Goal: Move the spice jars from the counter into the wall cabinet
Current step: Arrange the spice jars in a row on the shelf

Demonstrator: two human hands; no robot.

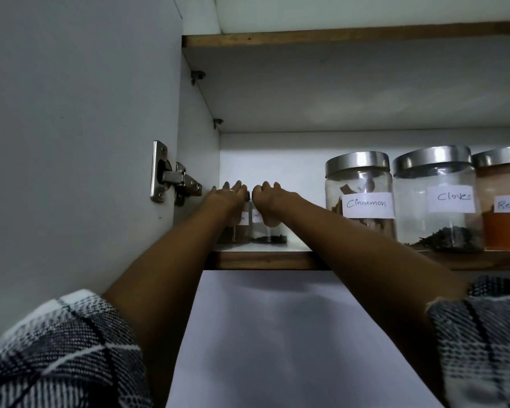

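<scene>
Two small glass spice jars stand side by side at the left end of the wall cabinet shelf point(277, 247). My left hand point(228, 198) wraps over the top of the left small jar point(242, 231), which holds brown pieces. My right hand point(270, 201) grips the top of the right small jar point(265, 231), which has dark spice at its bottom. Both jars rest on the shelf and carry white labels, partly hidden by my fingers. Their lids are mostly covered.
Three larger steel-lidded jars stand to the right: Cinnamon point(362, 198), Cloves point(437, 198) and a red chilli jar point(507, 201). The open cabinet door point(71, 142) with its hinge point(171, 179) is at left. An upper shelf point(336, 39) hangs overhead.
</scene>
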